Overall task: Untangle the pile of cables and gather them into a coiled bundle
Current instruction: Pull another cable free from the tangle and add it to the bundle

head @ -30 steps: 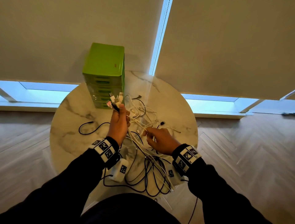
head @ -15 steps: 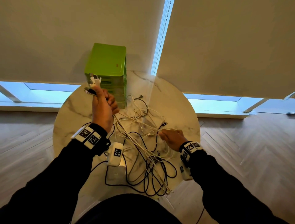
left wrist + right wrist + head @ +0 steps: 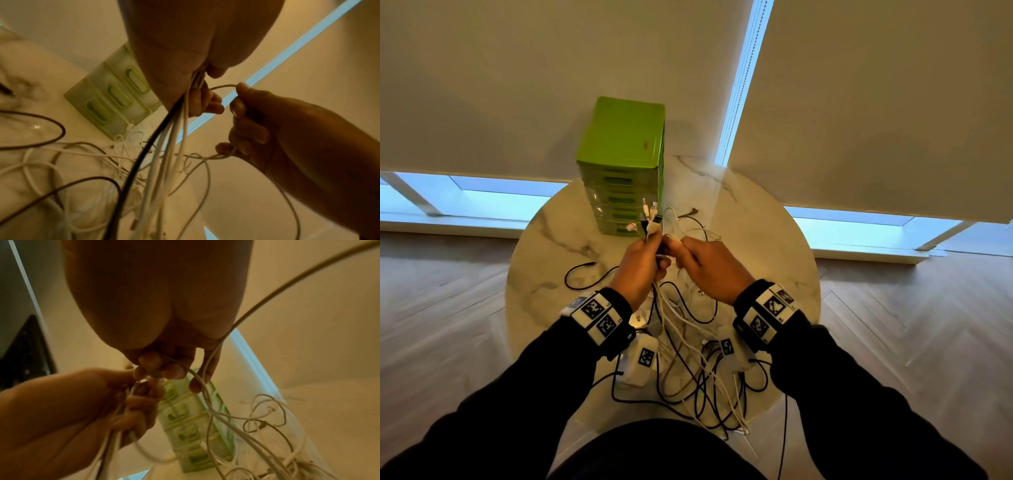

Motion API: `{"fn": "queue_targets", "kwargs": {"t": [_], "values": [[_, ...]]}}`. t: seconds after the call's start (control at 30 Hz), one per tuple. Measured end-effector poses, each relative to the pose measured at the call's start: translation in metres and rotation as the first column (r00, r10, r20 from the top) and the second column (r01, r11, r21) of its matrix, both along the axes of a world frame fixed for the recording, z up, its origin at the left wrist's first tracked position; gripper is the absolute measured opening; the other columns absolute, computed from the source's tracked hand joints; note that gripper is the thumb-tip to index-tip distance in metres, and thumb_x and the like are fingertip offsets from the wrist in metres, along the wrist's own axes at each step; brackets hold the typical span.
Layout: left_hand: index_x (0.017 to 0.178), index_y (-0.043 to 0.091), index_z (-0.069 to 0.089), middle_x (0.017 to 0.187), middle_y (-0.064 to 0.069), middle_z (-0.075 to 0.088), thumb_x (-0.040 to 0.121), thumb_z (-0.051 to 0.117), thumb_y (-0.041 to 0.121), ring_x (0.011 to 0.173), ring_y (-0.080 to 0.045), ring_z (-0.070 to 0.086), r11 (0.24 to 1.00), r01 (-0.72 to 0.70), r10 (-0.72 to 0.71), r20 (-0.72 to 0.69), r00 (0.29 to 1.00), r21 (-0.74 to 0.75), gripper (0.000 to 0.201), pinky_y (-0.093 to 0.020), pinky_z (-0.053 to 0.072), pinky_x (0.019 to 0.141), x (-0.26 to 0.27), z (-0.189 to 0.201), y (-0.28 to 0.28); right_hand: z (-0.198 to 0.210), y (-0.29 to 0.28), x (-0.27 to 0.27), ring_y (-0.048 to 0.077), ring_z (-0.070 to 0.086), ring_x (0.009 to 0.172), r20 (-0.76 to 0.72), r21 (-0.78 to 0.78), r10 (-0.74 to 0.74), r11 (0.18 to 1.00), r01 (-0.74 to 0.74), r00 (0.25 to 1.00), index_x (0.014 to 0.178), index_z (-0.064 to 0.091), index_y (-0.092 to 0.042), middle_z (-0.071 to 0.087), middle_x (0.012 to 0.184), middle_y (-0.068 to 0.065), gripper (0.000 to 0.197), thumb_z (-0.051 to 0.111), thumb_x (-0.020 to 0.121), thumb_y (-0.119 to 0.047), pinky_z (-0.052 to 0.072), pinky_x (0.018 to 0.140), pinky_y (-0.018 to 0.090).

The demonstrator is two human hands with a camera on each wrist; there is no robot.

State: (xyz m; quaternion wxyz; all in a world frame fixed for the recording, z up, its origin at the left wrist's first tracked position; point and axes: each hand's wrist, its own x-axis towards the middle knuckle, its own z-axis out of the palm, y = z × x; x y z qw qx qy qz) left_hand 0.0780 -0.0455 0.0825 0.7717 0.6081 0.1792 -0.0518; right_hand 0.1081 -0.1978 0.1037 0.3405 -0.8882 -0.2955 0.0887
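Head view, left hand (image 3: 638,265) fingers gripping cables (image 3: 690,346) upright, plugs upward, right hand (image 3: 710,265) pinching one white strand.

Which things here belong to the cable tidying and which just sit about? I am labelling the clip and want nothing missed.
Part of the job:
- left hand, gripping the gathered cable ends
- right hand, pinching a thin white cable
- loose tangle of cables on the marble table

Just there:
- green drawer unit
- window blinds

Dim, warm – wrist views blurred (backlit).
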Motion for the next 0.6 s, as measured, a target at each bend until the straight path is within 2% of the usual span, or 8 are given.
{"fn": "queue_targets", "kwargs": {"t": [0.07, 0.17, 0.3, 0.37, 0.43, 0.47, 0.53, 0.6], "values": [[0.087, 0.011, 0.065, 0.078, -0.004, 0.067, 0.107, 0.041, 0.04, 0.066, -0.016, 0.052, 0.993, -0.022, 0.027, 0.036, 0.999, -0.114, 0.043, -0.03, 0.037, 0.057, 0.002, 0.003, 0.002, -0.004, 0.009, -0.007, 0.015, 0.063, 0.069, -0.008, -0.051, 0.085, 0.995, -0.086, 0.996, 0.107, 0.064, -0.019, 0.069, 0.085, -0.005, 0.033, 0.035, 0.109, -0.036, 0.053, 0.07, 0.035], [0.077, 0.013, 0.054, 0.068, 0.001, 0.063, 0.107, 0.041, 0.035, 0.067, -0.013, 0.053, 0.962, -0.094, 0.108, 0.039, 0.993, -0.255, 0.039, -0.027, 0.043, 0.066, 0.005, 0.01, 0.003, -0.022, 0.013, -0.013, 0.022, 0.062, 0.068, -0.129, -0.038, 0.146, 0.988, -0.152, 0.981, 0.088, 0.061, -0.012, 0.067, 0.077, 0.006, 0.039, 0.038, 0.108, -0.037, 0.052, 0.072, 0.045], [0.072, 0.015, 0.043, 0.058, 0.004, 0.045, 0.108, 0.038, 0.036, 0.06, -0.014, 0.053, 0.928, -0.126, 0.166, 0.086, 0.982, -0.35, 0.041, -0.026, 0.047, 0.066, 0.005, 0.012, 0.006, -0.04, 0.002, -0.005, 0.022, 0.062, 0.073, -0.273, -0.055, 0.112, 0.99, -0.131, 0.956, 0.082, 0.061, -0.007, 0.067, 0.077, 0.008, 0.052, 0.037, 0.106, -0.046, 0.05, 0.082, 0.043], [0.072, 0.017, 0.042, 0.056, 0.004, 0.039, 0.108, 0.037, 0.039, 0.054, -0.014, 0.05, 0.905, -0.151, 0.204, 0.094, 0.975, -0.397, 0.042, -0.026, 0.048, 0.061, 0.003, 0.014, 0.013, -0.049, -0.007, 0.005, 0.021, 0.06, 0.08, -0.216, -0.237, 0.123, 0.956, -0.174, 0.969, 0.085, 0.058, -0.013, 0.066, 0.081, 0.004, 0.05, 0.03, 0.106, -0.05, 0.042, 0.091, 0.043], [0.071, 0.02, 0.041, 0.054, 0.007, 0.034, 0.107, 0.037, 0.042, 0.046, -0.009, 0.039, 0.909, -0.154, 0.221, 0.132, 0.966, -0.387, 0.042, -0.024, 0.04, 0.052, 0.002, 0.019, 0.028, -0.059, -0.023, 0.015, 0.017, 0.056, 0.09, -0.166, -0.506, 0.134, 0.839, -0.201, 0.977, 0.094, 0.057, -0.026, 0.064, 0.087, -0.003, 0.052, 0.018, 0.103, -0.059, 0.026, 0.098, 0.045], [0.072, 0.022, 0.041, 0.054, 0.009, 0.033, 0.107, 0.036, 0.043, 0.043, -0.007, 0.033, 0.91, -0.15, 0.225, 0.157, 0.962, -0.387, 0.042, -0.023, 0.035, 0.05, 0.003, 0.023, 0.038, -0.064, -0.033, 0.021, 0.016, 0.053, 0.094, -0.174, -0.59, 0.127, 0.781, -0.206, 0.977, 0.097, 0.056, -0.031, 0.063, 0.088, -0.005, 0.052, 0.014, 0.102, -0.061, 0.021, 0.098, 0.045], [0.072, 0.024, 0.042, 0.053, 0.009, 0.031, 0.108, 0.034, 0.045, 0.041, -0.005, 0.026, 0.915, -0.153, 0.24, 0.199, 0.95, -0.373, 0.042, -0.022, 0.029, 0.048, 0.006, 0.03, 0.058, -0.075, -0.054, 0.029, 0.016, 0.051, 0.097, -0.2, -0.628, 0.072, 0.756, -0.184, 0.977, 0.097, 0.055, -0.035, 0.061, 0.09, -0.008, 0.049, 0.013, 0.102, -0.062, 0.021, 0.096, 0.046], [0.071, 0.023, 0.042, 0.052, 0.01, 0.032, 0.109, 0.031, 0.042, 0.042, -0.005, 0.026, 0.931, -0.189, 0.267, 0.228, 0.937, -0.313, 0.044, -0.021, 0.027, 0.047, 0.008, 0.035, 0.072, -0.08, -0.069, 0.038, 0.014, 0.055, 0.096, -0.177, -0.595, 0.021, 0.794, -0.124, 0.984, 0.088, 0.055, -0.034, 0.065, 0.088, -0.009, 0.048, 0.017, 0.103, -0.058, 0.022, 0.091, 0.044]]}}
